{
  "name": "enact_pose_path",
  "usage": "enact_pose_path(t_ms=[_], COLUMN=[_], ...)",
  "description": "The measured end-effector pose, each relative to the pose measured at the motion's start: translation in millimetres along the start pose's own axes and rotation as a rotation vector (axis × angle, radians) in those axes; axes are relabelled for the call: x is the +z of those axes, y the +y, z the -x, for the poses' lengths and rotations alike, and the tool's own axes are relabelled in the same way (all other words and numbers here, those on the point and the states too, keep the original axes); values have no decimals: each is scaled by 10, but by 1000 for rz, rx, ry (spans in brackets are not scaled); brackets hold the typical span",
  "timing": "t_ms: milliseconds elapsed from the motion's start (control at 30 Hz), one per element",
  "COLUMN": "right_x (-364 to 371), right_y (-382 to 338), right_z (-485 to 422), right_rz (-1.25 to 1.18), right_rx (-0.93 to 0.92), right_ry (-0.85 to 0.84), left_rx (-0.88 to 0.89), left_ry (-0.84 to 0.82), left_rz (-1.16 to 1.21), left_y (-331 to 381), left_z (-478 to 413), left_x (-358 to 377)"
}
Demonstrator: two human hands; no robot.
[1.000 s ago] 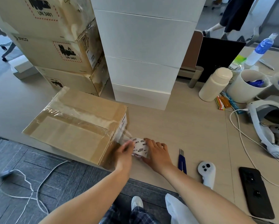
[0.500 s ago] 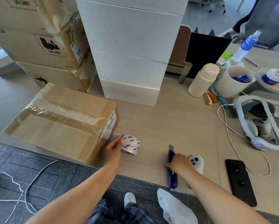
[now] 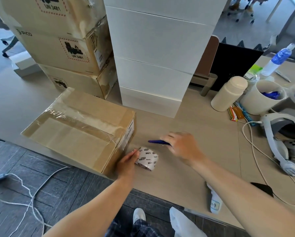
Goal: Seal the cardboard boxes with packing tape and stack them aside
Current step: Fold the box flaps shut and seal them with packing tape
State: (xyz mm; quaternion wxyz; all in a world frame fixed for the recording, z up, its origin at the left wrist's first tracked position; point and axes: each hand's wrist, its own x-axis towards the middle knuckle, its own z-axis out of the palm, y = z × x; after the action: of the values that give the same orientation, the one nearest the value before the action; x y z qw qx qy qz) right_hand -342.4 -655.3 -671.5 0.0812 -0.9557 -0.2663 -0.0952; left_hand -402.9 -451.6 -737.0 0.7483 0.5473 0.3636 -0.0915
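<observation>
A brown cardboard box [image 3: 78, 127] lies at the desk's front left edge, clear tape running across its top and down its right side. The roll of packing tape [image 3: 147, 159] sits on the desk just right of the box, still joined to it by a stretched strip. My left hand [image 3: 127, 164] pinches that strip beside the roll at the box's lower right corner. My right hand [image 3: 182, 146] grips a blue utility knife [image 3: 157, 142], its tip pointing left toward the tape strip, a little above the roll.
Stacked brown cardboard boxes [image 3: 57, 45] and a tower of white boxes [image 3: 153, 57] stand behind. On the right are a cream bottle [image 3: 228, 93], a white cup [image 3: 263, 96], a headset [image 3: 283, 142] with cables, a white controller [image 3: 214, 200] and a black phone [image 3: 263, 188].
My right hand left the tape roll, picked the blue knife up from the desk at the right and carried it left toward the strip. My left hand stayed at the tape.
</observation>
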Motion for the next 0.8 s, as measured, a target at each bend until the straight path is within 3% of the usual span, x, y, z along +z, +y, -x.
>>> enact_pose_path(t_ms=[67,167,333,667,800], right_x=[-4,-19,129,159,154], right_y=[-73,-222,-406,-401,-158], right_z=[-199,-363,-418,-489,-619], right_rz=[73,107,164,186,245], right_rx=[-234,-435,-579,-638,-339], right_ry=[56,81,46,91,75], left_rx=[-22,-19,6,-11,-51], left_ry=[6,21,14,46,-70], left_rz=[30,6,32,120,51], left_y=[-20,-37,-77,-281,-23], left_z=[14,19,-31,-260,-24], left_x=[22,44,64,-26,-8])
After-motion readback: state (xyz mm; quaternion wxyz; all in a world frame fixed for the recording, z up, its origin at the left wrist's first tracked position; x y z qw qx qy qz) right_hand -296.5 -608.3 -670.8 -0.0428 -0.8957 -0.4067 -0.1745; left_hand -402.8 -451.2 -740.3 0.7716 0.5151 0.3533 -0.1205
